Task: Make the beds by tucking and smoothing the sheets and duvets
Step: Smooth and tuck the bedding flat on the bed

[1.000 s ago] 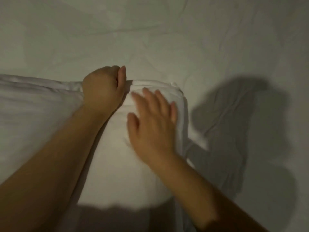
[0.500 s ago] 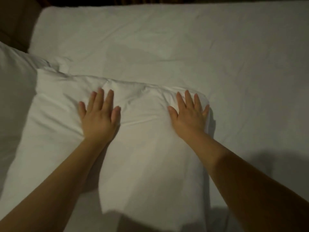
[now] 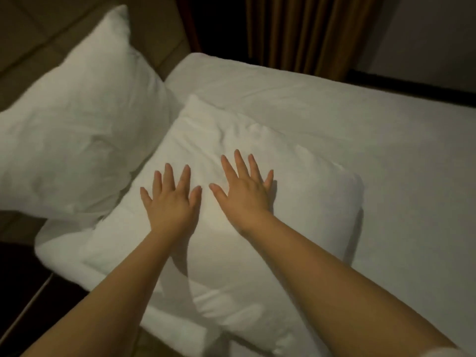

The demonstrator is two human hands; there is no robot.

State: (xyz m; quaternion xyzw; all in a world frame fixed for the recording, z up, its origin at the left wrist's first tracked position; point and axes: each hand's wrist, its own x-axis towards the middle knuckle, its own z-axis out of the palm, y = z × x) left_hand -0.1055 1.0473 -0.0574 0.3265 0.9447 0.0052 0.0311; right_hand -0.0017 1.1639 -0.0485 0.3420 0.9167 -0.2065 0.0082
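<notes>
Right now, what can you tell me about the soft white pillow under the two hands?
The soft white pillow is a plump rectangle in a creased, cotton-looking case. It lies flat on the white bed sheet, beside a second white pillow leaning up at the bed's head. The left hand and right hand press flat on its middle, fingers spread.

The room is dimly lit, and a faint greenish-grey cast is laid over the white linen. The strongest light is received by the flat pillow (image 3: 304, 176) around the left hand (image 3: 171, 202) and right hand (image 3: 244, 194). Soft shadows are thrown beneath both forearms and along that pillow's right edge onto the sheet (image 3: 399, 176). The curtain (image 3: 296, 32) and lower left corner are lost in darkness. The upright pillow (image 3: 77, 119) is softened by blur.
</notes>
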